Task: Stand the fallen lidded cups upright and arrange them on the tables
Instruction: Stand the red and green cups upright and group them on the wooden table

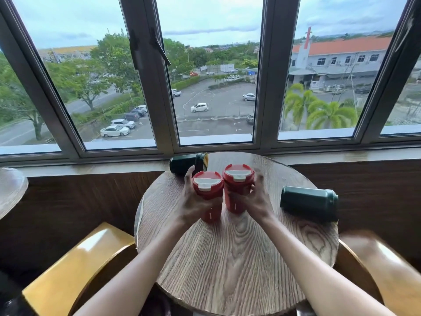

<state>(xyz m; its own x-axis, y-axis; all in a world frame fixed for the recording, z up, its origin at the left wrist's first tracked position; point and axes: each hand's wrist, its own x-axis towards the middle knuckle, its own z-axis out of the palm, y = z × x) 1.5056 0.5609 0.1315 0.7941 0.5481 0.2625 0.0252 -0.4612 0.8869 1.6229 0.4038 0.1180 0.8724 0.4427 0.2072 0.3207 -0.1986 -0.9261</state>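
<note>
Two red lidded cups stand upright side by side near the middle of the round wooden table [239, 258]. My left hand [193, 199] is wrapped around the left red cup [208, 190]. My right hand [256, 199] grips the right red cup [237, 183]. Both have white flip tabs on their lids. A dark green cup [188, 163] lies on its side at the table's far edge, just behind my left fingers. Another dark green cup [308, 203] lies on its side at the right of the table.
A second round table [10, 190] shows at the left edge. Yellow chairs stand at the near left [77, 267] and near right [387, 270]. A window sill [91, 168] and large windows run just behind the table.
</note>
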